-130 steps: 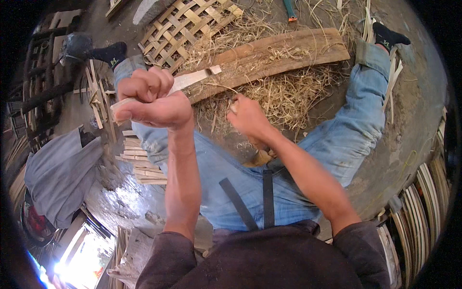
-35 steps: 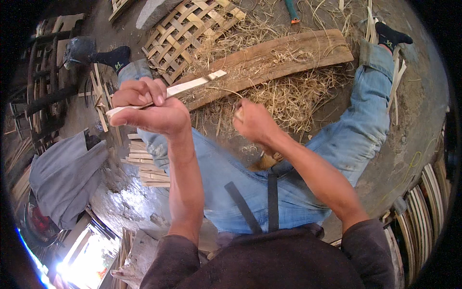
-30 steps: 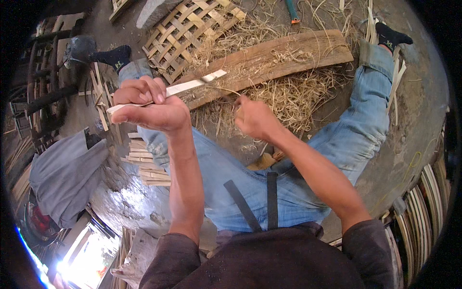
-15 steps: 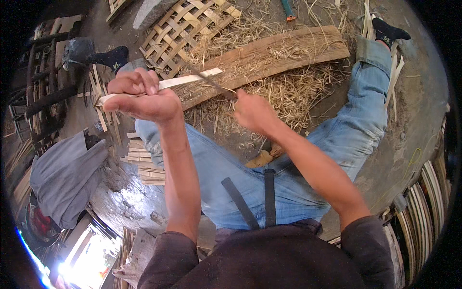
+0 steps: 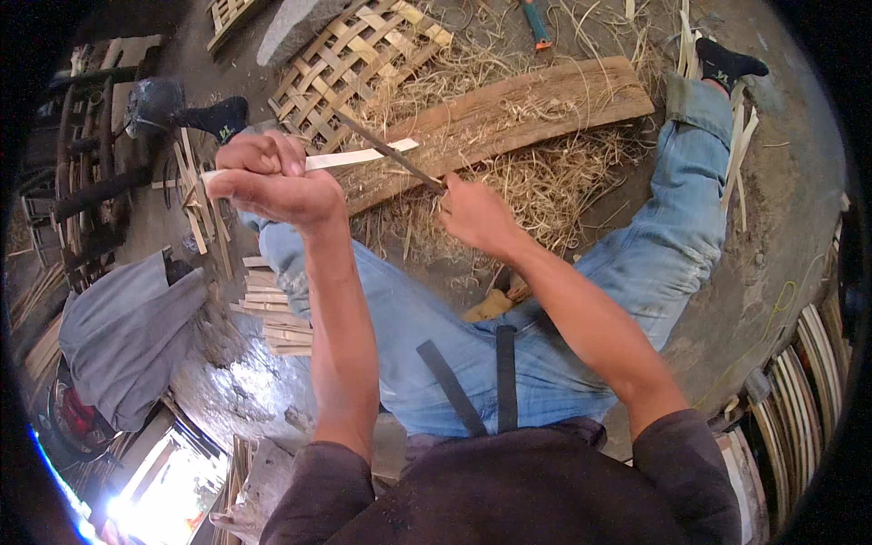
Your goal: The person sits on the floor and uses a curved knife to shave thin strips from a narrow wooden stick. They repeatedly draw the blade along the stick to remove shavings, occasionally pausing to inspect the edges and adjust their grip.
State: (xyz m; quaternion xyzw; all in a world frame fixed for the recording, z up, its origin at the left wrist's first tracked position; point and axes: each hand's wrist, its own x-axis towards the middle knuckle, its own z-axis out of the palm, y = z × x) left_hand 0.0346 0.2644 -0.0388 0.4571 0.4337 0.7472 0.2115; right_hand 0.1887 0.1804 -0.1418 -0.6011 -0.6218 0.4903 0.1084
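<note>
Between the fingers and palm of my left hand [image 5: 277, 186] runs a pale, flat bamboo strip [image 5: 354, 158], its free end pointing right. My right hand [image 5: 481, 216] is closed round the handle of a knife, whose long dark blade [image 5: 386, 150] slants up and left. The blade crosses the strip close to its free end. Beneath them lies a long brown wooden plank [image 5: 545, 95] with thin curled shavings [image 5: 545, 186] scattered on and around it. The knife's handle is hidden in my fist.
Beyond the plank lies a woven bamboo panel [image 5: 350, 68], with a grey stone block [image 5: 295, 27] beside it. A green-handled tool [image 5: 536, 25] rests at the top. Cut strips [image 5: 277, 313] are stacked by my left leg; long slats [image 5: 799, 400] stand at the right. A grey cloth [image 5: 132, 336] hangs at the left.
The knife blade has swung to point farther up and left, and more of it shows across the strip. My left hand has shifted only slightly and still grips the strip.
</note>
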